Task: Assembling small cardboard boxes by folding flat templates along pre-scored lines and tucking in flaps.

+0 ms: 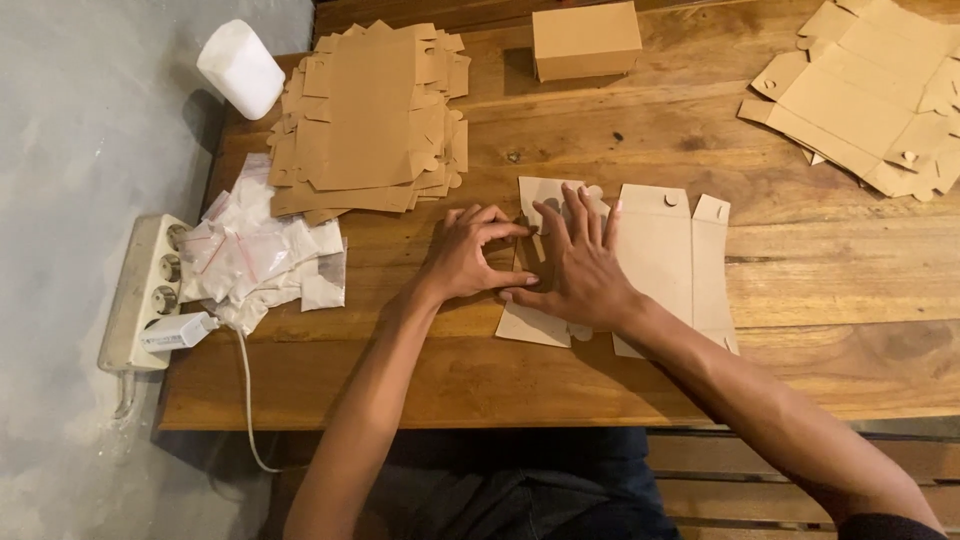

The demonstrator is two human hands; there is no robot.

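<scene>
At the far left edge we are seeing a white power strip (pixel 140 290) hanging just off the table (pixel 600 380), with a heap of small clear plastic bags (pixel 262 258) lying beside it and a white roll (pixel 240 68) tipped over at the upper corner. Next comes a tall stack of flat cardboard blanks (pixel 368 118), well apart from our hands. In the middle we are working on one flat box blank (pixel 650 262), which is lying on the table right in front of us. Our left hand (pixel 470 255) is curling its fingers over the blank's left flap, the grip pinched together at the fold, while our right hand (pixel 575 268) is lying flat with fingers spread, pressing the panel down (the crease itself is hidden beneath the fingers). To do this fold well, we judge that the flat hand should be holding the panel steady close to the score line while the other is bending the flap evenly along it. Further right a finished brown box (pixel 586 40) is standing at the back, and more loose blanks (pixel 870 90) are spreading across the far right corner.
</scene>
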